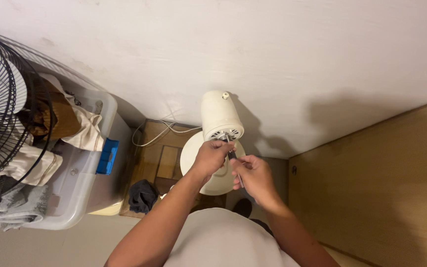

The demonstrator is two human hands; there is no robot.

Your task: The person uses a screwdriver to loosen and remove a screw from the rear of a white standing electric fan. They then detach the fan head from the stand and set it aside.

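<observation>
Cream plastic fan motor housing (221, 114) stands upright on round cream base (193, 153), shaft end facing down toward person. Left hand (209, 157) grip pinched on shaft hub right under housing. Right hand (254, 177) grip pressed round thin dark tool (234, 159), slanted up-left into hub. Left hand nearer housing. Black wire fan guard (1, 113) sits well apart, far left, on clear plastic bin (82, 168).

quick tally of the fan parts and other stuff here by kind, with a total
fan motor housing: 1
round fan base: 1
black fan grille: 1
clear storage bin: 1
dark rag: 1
white cord: 1
hands, left hand and right hand: 2
total: 8
</observation>
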